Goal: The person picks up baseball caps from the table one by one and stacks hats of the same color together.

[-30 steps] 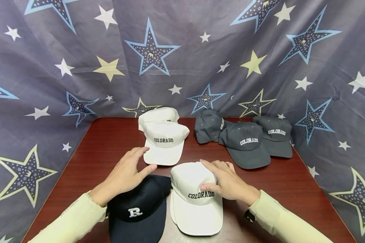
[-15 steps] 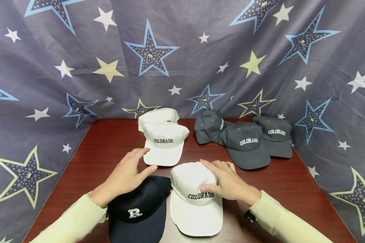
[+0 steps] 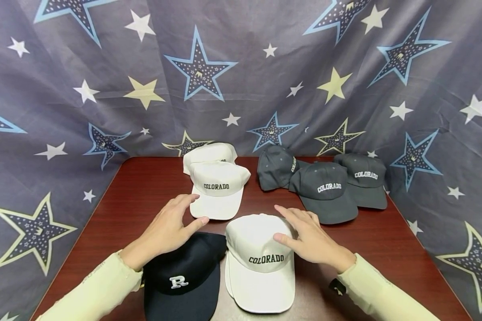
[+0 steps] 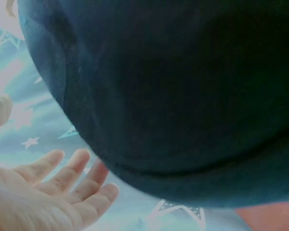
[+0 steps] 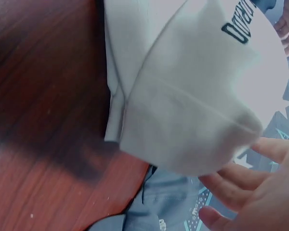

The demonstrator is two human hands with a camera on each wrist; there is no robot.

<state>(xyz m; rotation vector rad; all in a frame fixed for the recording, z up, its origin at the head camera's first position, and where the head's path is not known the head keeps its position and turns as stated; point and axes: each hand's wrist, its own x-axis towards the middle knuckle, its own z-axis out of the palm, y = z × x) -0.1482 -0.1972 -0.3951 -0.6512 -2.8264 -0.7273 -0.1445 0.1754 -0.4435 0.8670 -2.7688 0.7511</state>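
Two stacked white baseball caps, the upper white cap (image 3: 261,285) lettered COLORADO, sit at the table's front middle. Over their right side is my right hand (image 3: 313,238), fingers spread, its fingertips right at the crown. The right wrist view has that hand (image 5: 260,187) beside the white cap (image 5: 192,110), with no grip on it. To the left lies a black baseball cap (image 3: 184,267) with a white R. My left hand (image 3: 162,227) hovers above its crown, fingers relaxed and holding nothing. In the left wrist view the black cap (image 4: 173,96) fills most of the picture.
Behind my left hand stand two more white caps, the front cap (image 3: 218,187) overlapping the rear cap (image 3: 205,154). At the back right is a cluster of dark grey caps (image 3: 325,191). A star-patterned cloth (image 3: 241,102) hangs behind the reddish-brown table (image 3: 116,200).
My right hand has come off the white cap's crown and moved slightly right, its fingers opening. My left hand and all the caps stay where they were.
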